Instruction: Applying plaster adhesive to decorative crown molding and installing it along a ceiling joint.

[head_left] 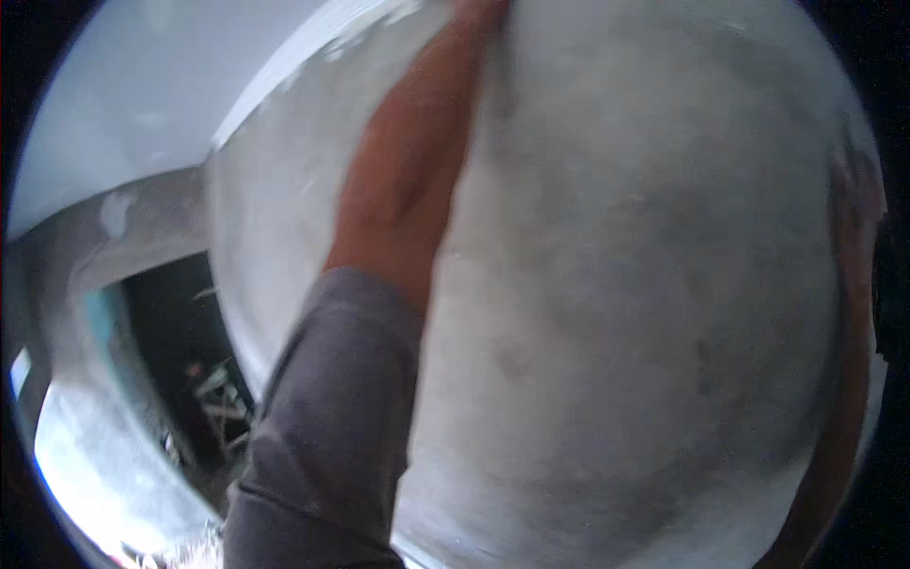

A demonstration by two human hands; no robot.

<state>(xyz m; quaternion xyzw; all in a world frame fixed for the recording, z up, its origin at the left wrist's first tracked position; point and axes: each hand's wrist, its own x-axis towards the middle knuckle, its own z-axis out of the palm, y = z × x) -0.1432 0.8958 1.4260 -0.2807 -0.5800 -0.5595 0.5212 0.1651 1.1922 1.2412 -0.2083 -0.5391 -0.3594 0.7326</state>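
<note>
A grey plastered wall [626, 284] fills most of the view, very close to the camera. My left forearm [408, 180], bare from a grey sleeve [332, 436] upward, reaches up along the wall. Its wrist meets the top edge, so my left hand is out of the picture. Along the right rim runs a blurred reddish-brown strip, which looks like my right forearm [848, 360] lying against the wall. Its upper end near the rim is too smeared to show fingers or anything held.
The wall's edge curves down at the left, and a pale ceiling [142, 95] lies above it. Below that, a dark opening [190, 351] shows some pale debris inside. Bright light glares at the lower left rim [85, 465].
</note>
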